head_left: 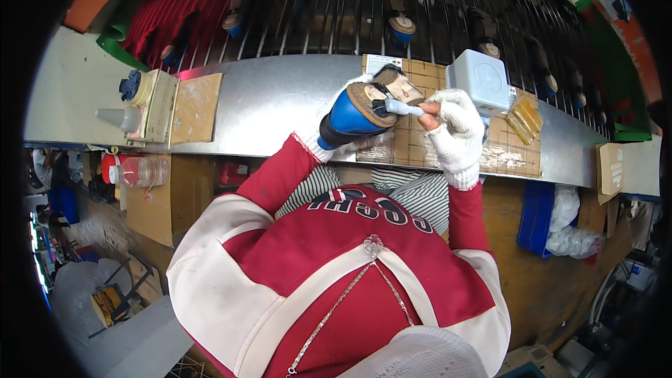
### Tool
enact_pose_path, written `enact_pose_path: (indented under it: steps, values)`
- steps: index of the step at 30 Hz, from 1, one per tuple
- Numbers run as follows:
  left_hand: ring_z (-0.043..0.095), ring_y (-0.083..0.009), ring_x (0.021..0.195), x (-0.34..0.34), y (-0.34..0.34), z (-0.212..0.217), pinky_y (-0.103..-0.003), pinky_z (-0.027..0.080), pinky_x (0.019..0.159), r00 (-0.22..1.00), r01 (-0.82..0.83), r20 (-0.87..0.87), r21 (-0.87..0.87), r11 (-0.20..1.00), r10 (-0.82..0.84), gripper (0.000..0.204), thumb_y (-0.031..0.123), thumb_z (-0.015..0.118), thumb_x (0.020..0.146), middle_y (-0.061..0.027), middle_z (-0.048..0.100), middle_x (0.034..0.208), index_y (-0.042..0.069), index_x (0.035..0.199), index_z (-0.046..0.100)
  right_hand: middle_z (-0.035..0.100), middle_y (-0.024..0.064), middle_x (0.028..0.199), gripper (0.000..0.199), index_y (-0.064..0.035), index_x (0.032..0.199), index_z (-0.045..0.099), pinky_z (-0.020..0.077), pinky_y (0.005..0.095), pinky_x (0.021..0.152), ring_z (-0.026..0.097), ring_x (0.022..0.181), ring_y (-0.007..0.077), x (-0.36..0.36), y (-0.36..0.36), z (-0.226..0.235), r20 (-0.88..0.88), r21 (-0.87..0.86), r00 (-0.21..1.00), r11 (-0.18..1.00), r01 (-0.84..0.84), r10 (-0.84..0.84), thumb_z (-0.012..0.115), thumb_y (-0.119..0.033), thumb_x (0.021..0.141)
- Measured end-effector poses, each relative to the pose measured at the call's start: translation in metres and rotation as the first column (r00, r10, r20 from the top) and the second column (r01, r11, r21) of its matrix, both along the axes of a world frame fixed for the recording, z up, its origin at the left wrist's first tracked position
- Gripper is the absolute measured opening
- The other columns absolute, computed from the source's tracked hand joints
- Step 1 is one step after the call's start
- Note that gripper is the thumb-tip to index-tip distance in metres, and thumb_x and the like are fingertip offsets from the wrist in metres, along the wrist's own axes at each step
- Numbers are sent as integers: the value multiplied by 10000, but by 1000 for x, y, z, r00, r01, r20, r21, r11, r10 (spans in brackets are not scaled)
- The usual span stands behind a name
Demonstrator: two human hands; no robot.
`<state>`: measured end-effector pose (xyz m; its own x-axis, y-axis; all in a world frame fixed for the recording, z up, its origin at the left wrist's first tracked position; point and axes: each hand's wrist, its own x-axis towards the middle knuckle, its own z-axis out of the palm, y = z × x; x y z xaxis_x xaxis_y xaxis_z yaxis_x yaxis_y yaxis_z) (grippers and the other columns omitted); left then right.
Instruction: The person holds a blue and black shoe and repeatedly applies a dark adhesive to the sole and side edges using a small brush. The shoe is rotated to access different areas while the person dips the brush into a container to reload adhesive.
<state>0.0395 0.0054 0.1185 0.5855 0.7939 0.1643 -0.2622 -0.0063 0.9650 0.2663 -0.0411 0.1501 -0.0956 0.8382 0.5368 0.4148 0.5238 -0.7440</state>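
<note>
Shoe (369, 100) in my left hand (309, 133), its toe blue and its sole turned up, above the near side of the bench (280, 91); those fingers wrap round it, mostly hidden behind it. My right hand (453, 129), white-gloved, pinches a small brush (404, 108) by its pale handle, dark bristles at the sole. Under my hands lies cardboard (507, 161); a whitish plastic box (479, 80) stands to the right. Beyond the bench, other shoes (402, 26) sit along a rack (325, 7) of metal rods.
</note>
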Motion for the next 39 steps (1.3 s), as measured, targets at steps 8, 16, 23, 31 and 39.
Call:
enact_pose_path:
  steps: [8, 16, 23, 31, 39]
  values:
    - [544, -520, 1171, -17, -26, -26, -488, 648, 730, 820, 525, 564, -674, 519, -96, 687, 419, 595, 977, -400, 514, 1212, -85, 1403, 406, 679, 76, 913, 189, -78, 911, 776, 466, 333, 808, 619, 920, 237, 6, 3, 5, 101, 50, 995, 999, -13, 8, 817, -145, 739]
    - [643, -246, 1179, -14, 15, -25, -385, 549, 990, 907, 167, 398, -637, 752, 135, 618, 408, 586, 977, -178, 596, 1383, 29, 1452, 474, 661, 78, 899, 174, -72, 881, 768, 435, 346, 797, 595, 877, 228, 7, -33, -2, 258, -50, 937, 965, 257, -236, 812, -205, 780]
    - [654, -152, 1043, -28, 8, 20, -296, 546, 933, 892, -424, 89, -169, 890, 442, 526, 232, 760, 896, -130, 685, 1170, -49, 1307, 590, 652, 87, 911, 199, -53, 921, 772, 445, 357, 778, 601, 868, 252, -2, -43, -15, 199, -48, 961, 978, 205, -192, 812, -191, 783]
    - [642, -186, 1086, -27, 1, 30, -326, 513, 992, 867, -495, -152, -139, 858, 475, 572, 155, 764, 883, -157, 668, 1216, -86, 1351, 541, 642, 79, 900, 173, -56, 899, 760, 439, 353, 754, 594, 831, 249, -8, -32, -9, 277, 43, 931, 972, 233, -236, 827, -135, 761]
    - [676, -201, 1061, -32, 1, 31, -316, 560, 934, 833, -508, -257, -2, 861, 491, 691, 274, 860, 802, -175, 687, 1191, -65, 1331, 572, 661, 88, 911, 170, -48, 914, 761, 455, 351, 775, 603, 844, 256, -13, -25, -8, 383, 147, 877, 956, 253, -291, 825, -139, 785]
